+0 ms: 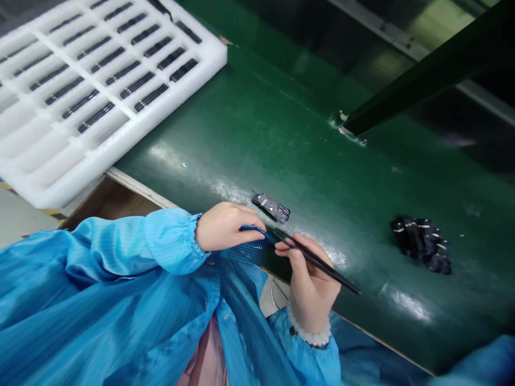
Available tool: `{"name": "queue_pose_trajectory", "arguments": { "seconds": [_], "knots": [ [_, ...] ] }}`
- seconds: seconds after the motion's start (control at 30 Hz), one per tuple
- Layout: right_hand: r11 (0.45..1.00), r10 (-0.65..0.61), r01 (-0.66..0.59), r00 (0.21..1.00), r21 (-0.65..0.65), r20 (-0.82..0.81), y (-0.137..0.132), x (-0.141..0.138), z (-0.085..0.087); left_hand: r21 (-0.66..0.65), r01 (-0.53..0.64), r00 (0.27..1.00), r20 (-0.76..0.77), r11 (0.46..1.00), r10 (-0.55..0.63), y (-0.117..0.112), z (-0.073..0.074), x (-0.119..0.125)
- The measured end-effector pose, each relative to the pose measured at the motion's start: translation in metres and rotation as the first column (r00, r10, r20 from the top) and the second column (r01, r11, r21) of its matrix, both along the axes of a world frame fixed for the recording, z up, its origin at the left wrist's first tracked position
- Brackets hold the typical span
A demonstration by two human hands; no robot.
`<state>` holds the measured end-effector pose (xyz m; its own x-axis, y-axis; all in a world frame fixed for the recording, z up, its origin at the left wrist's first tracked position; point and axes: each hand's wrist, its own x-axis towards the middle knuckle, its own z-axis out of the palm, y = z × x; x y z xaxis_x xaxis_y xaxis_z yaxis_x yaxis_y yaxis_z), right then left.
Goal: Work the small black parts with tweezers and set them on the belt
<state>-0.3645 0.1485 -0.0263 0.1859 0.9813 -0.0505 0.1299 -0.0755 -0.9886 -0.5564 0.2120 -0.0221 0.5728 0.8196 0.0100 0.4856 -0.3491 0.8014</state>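
Note:
My left hand (227,226) is closed on a blue sheet (246,253) with rows of small dots or holes, its upper edge pinched between thumb and fingers. In my right hand (316,284) lies a pair of black tweezers (325,268), held like a pen. The tweezer tips point left, close to the sheet's right end; whether they touch it I cannot tell. Just beyond my hands a small black flat part (271,207) with metal spots rests on the green bench (257,145).
A white foam tray (193,88) with slots, many holding slim black parts, stands at the far left, overhanging the bench edge. Several black parts (422,244) lie heaped on the right. A dark green post (402,91) rises from the bench at the back right.

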Motion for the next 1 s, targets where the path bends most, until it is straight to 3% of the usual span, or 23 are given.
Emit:
{"name": "queue_pose_trajectory", "arguments": {
  "seconds": [0.5, 1.0],
  "knots": [
    [0.994, 0.047, -0.039, 0.996, -0.105, 0.080, 0.0044, 0.0035, 0.0043, 0.013, 0.040, 0.996, -0.084, 0.999, -0.039, 0.0002, 0.0000, 0.0010],
    [0.992, 0.092, -0.085, 0.993, -0.090, 0.076, 0.0075, 0.0043, 0.0038, 0.029, 0.060, 0.992, -0.111, 0.998, -0.057, 0.0004, 0.0013, 0.0011]
  ]
}}
